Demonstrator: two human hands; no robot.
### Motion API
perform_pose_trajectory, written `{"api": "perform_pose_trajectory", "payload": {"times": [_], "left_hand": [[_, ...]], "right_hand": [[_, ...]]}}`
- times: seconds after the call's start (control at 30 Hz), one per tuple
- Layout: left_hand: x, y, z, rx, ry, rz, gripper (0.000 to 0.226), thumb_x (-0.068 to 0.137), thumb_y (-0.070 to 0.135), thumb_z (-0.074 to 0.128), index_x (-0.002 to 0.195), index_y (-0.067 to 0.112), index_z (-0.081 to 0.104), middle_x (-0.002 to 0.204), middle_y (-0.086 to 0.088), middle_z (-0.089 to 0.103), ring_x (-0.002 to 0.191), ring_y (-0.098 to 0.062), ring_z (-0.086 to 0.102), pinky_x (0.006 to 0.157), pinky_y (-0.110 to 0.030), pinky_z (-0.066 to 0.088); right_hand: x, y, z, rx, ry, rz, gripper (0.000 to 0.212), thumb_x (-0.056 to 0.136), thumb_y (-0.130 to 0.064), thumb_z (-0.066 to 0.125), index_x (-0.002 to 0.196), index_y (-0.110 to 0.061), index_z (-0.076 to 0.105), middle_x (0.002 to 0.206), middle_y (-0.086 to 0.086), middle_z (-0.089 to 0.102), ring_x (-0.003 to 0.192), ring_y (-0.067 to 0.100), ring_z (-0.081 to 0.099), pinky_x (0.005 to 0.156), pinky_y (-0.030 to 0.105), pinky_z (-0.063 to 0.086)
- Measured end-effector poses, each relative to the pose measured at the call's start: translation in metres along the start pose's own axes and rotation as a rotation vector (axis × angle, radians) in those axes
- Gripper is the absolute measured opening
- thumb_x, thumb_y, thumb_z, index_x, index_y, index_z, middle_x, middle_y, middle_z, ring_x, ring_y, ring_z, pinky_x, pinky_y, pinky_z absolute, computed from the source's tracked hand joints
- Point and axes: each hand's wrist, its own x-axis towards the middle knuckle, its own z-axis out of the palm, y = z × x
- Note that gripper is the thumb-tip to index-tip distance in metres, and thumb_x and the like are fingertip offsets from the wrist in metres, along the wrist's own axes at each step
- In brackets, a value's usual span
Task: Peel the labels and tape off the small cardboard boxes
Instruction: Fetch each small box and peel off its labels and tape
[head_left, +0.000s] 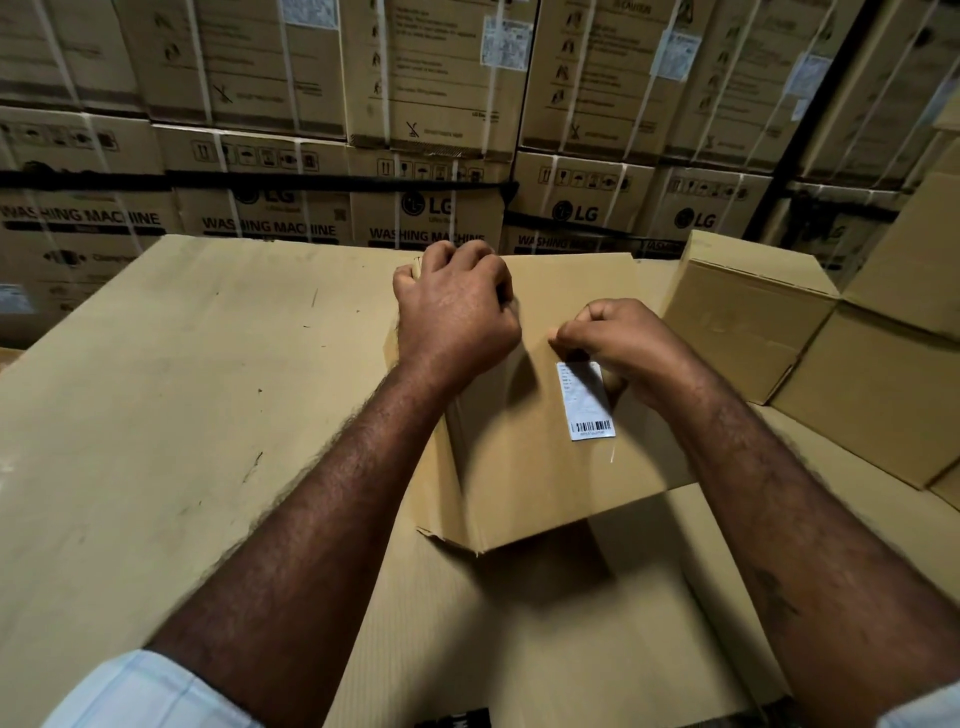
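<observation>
Forearms (311, 519), hands (457, 312) (623, 340) on box (519, 467) edge, label (589, 402) edge

The left hand (457, 317) and right hand (623, 338) are bare, and the forearms are bare and hairy. A pale blue-white left sleeve (140, 693) shows at lower left, a sliver of right sleeve (930, 712) at lower right.

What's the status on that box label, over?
Left hand grips box far corner. Right hand pinches label top edge. Label mostly stuck down. Nothing in the way.
</observation>
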Motion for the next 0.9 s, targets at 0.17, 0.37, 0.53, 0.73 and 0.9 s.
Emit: {"api": "perform_pose_trajectory", "payload": {"times": [0.17, 0.37, 0.53, 0.73, 0.9], "left_hand": [[-0.001, 0.000, 0.000, 0.000, 0.017, 0.006, 0.024, 0.092, 0.040, 0.054, 0.112, 0.029, 0.062, 0.135, 0.010, 0.053, 0.135, -0.020, 0.035, 0.108, -0.054, 0.031], [0.000, 0.000, 0.000, 0.002, -0.011, -0.003, 0.026, 0.094, 0.042, 0.055, 0.115, 0.029, 0.061, 0.142, 0.010, 0.050, 0.140, -0.021, 0.030, 0.110, -0.053, 0.028], [0.005, -0.002, -0.003, -0.010, -0.013, -0.009, 0.018, 0.092, 0.040, 0.059, 0.106, 0.029, 0.063, 0.139, 0.014, 0.053, 0.137, -0.018, 0.033, 0.105, -0.046, 0.029], [0.010, -0.005, 0.001, -0.065, -0.030, -0.047, 0.012, 0.087, 0.039, 0.065, 0.094, 0.038, 0.056, 0.145, 0.018, 0.050, 0.139, -0.015, 0.034, 0.109, -0.047, 0.033], [0.010, -0.009, 0.005, -0.102, 0.011, -0.093, 0.016, 0.075, 0.049, 0.058, 0.089, 0.041, 0.059, 0.138, 0.025, 0.054, 0.133, -0.012, 0.040, 0.107, -0.052, 0.039]], "right_hand": [[0.000, -0.001, 0.001, -0.030, 0.010, -0.002, 0.021, 0.083, -0.017, 0.067, 0.067, -0.017, 0.055, 0.063, 0.002, 0.060, 0.059, 0.021, 0.061, 0.044, 0.026, 0.042], [0.002, 0.006, -0.007, 0.057, 0.013, -0.074, 0.016, 0.084, -0.013, 0.070, 0.072, -0.012, 0.060, 0.062, 0.003, 0.060, 0.051, 0.013, 0.056, 0.044, 0.021, 0.041], [0.011, 0.018, -0.030, 0.023, -0.068, -0.392, 0.012, 0.091, -0.010, 0.068, 0.102, -0.014, 0.069, 0.086, 0.000, 0.064, 0.067, -0.001, 0.060, 0.064, 0.015, 0.048], [0.034, 0.039, -0.021, -0.456, -0.057, -0.984, 0.027, 0.093, -0.026, 0.062, 0.117, -0.024, 0.073, 0.105, 0.001, 0.058, 0.095, 0.019, 0.050, 0.075, 0.033, 0.045], [0.048, 0.056, -0.018, -0.316, -0.045, -1.119, 0.024, 0.089, -0.027, 0.062, 0.107, -0.019, 0.077, 0.102, 0.002, 0.060, 0.093, 0.023, 0.051, 0.074, 0.036, 0.046]]}}
